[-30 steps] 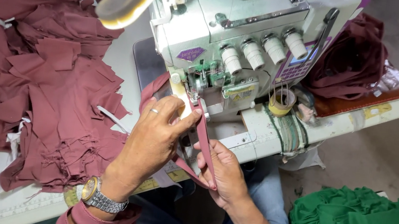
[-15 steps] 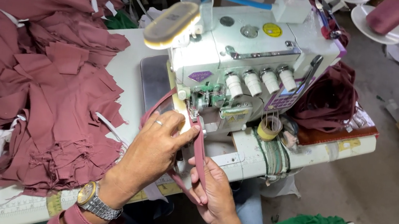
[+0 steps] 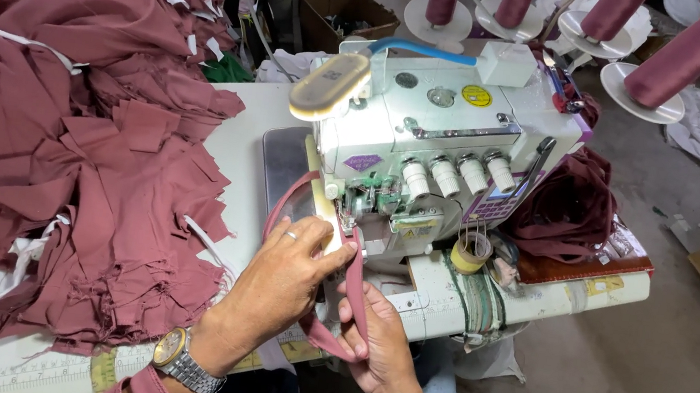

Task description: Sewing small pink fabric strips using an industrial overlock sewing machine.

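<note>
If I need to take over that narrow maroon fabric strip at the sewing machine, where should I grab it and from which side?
Probably grip the maroon strip on its straight run between the left hand and the right hand, coming from the near table edge. There it hangs taut and flat, clear of the white sewing machine, so a pinch across its narrow width should hold.

Round yellow label (image 3: pixel 475 95) atop sewing machine (image 3: pixel 500 153)
</note>
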